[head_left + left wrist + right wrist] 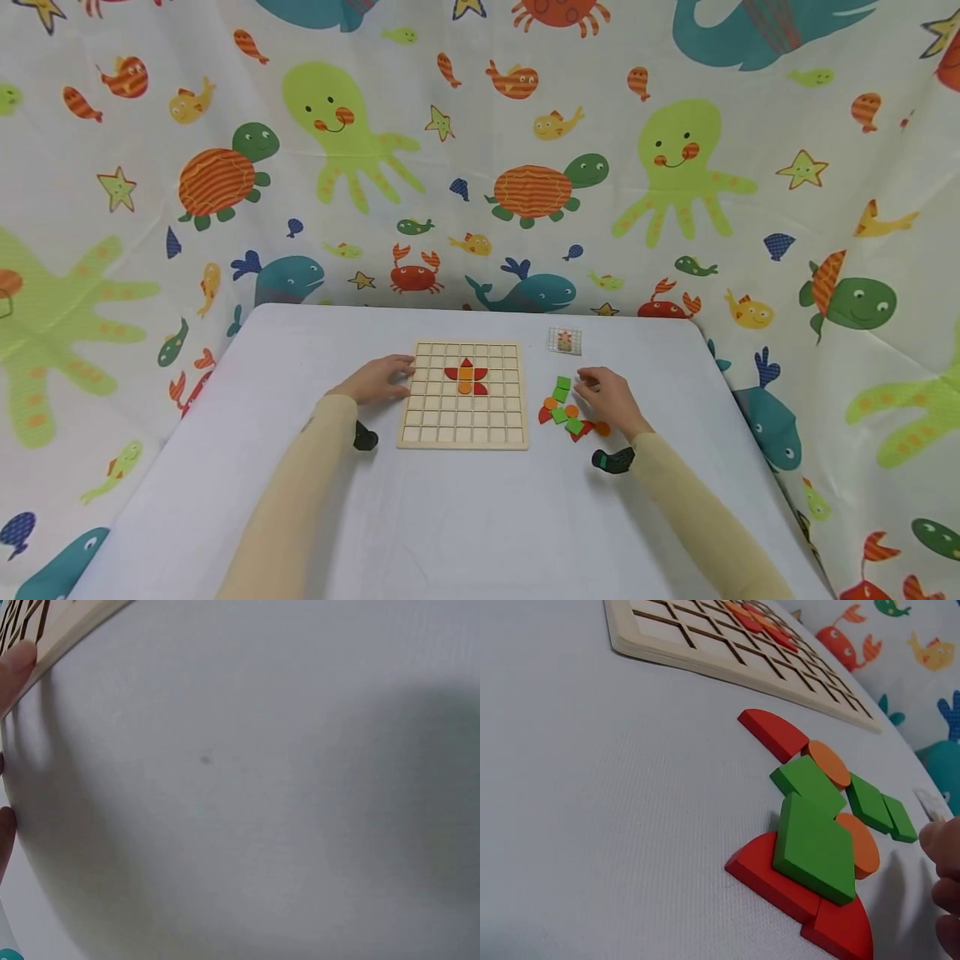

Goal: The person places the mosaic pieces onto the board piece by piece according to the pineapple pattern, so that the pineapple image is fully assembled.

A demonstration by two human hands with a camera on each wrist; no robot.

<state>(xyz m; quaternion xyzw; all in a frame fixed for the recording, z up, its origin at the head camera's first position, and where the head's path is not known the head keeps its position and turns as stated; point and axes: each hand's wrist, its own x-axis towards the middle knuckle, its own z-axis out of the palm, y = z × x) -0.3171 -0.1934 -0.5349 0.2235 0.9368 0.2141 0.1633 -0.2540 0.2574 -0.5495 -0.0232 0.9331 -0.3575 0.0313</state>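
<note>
A wooden grid board (435, 422) lies on the table, bearing a small figure of red pieces (481, 388) and orange pieces (466, 374). My left hand (375, 379) is at the board's left edge; in the left wrist view a fingertip (16, 666) rests on its rim. Right of the board lie loose wooden pieces: green squares (815, 844), orange rounds (828, 763) and red quarter-rounds (774, 735), some overlapping. My right hand (609, 398) hovers beside the green squares at the far end, its fingers loosely bent. Nothing shows between its fingers.
A small picture card (565, 340) with a grid and a figure lies behind the loose pieces. The white table (465, 525) ends at a curtain (450, 225) printed with sea animals. Dark wrist devices (612, 461) sit by both cuffs.
</note>
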